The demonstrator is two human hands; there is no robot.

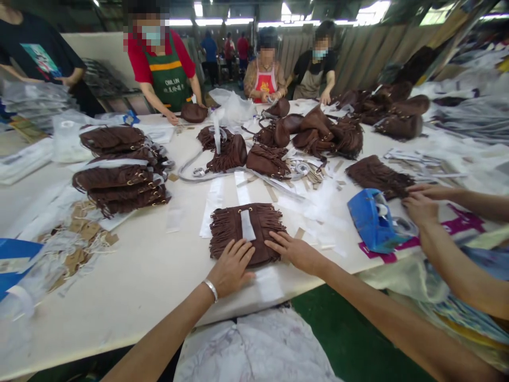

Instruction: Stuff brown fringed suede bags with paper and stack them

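Fringed bag (246,228) lies flat on the tabletop (151,265) before me, my left hand (233,268) and right hand (296,252) pressing it open-palmed; a blue pouch (368,220) sits right, stacked bags (119,178) left

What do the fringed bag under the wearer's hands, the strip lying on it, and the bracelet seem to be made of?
Fringed bag: likely brown suede or faux suede; matte, napped look, soft cut fringe. Strip: probably white paper or thin plastic film; flat and pale. Bracelet on the left hand: apparently silvery metal; it glints.
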